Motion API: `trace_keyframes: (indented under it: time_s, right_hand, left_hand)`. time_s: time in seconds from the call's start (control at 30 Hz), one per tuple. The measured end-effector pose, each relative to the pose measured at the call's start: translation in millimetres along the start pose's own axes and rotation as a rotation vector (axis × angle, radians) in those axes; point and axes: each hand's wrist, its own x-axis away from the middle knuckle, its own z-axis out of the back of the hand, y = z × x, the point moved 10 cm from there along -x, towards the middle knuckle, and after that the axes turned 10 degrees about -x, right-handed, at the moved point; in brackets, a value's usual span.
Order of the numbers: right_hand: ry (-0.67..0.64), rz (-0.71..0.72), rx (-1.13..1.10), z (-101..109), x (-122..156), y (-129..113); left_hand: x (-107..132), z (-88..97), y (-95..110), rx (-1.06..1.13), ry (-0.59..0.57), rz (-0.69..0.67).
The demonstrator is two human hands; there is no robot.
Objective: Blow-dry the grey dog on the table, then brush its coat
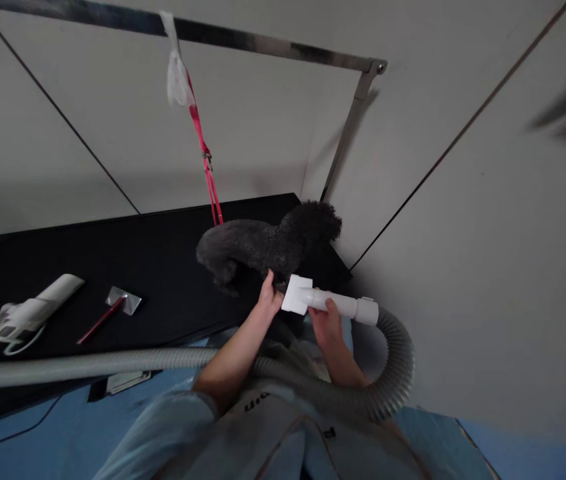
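Note:
A small dark grey curly dog (267,247) stands on a black table (113,267), tied by a red leash (207,173) to a metal bar overhead. My left hand (269,297) rests against the dog's near flank, fingers together and partly buried in the coat. My right hand (327,321) is wrapped round a white dryer nozzle (327,301) whose flat wide mouth points at the dog's side. A grey ribbed hose (393,360) runs from the nozzle, loops round to the right and crosses my lap to the left.
On the table's left lie a white handheld appliance with a cord (27,313) and a red-handled slicker brush (110,310). A metal frame arm (347,127) rises at the table's far right corner. Pale walls stand behind; blue floor (513,453) lies below.

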Motion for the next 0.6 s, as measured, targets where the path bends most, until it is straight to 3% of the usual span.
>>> trace_keyframes:
  time_s: [0.13, 0.23, 0.33, 0.5, 0.6]
  right_hand:
    - [0.161, -0.072, -0.186, 12.2, 7.6, 2.2]
    - [0.182, -0.132, -0.238, 12.6, 12.1, 4.4]
    - [0.23, -0.09, -0.211, 22.1, 12.3, -3.2]
    - [0.222, -0.105, -0.164, 26.2, 12.8, -2.9]
    - [0.129, -0.058, -0.099, 10.7, 10.4, -8.3]
  left_hand:
    - [0.5, 3.3, -3.1, 0.149, 0.054, 0.024]
    - [2.7, 0.6, -6.1, 0.211, 0.054, 0.055]
    - [5.4, -4.8, -10.0, 0.23, 0.021, 0.1]
    - [5.5, -8.3, -10.8, 0.189, -0.008, 0.094]
    - [5.7, -7.6, -10.0, 0.094, -0.016, 0.052]
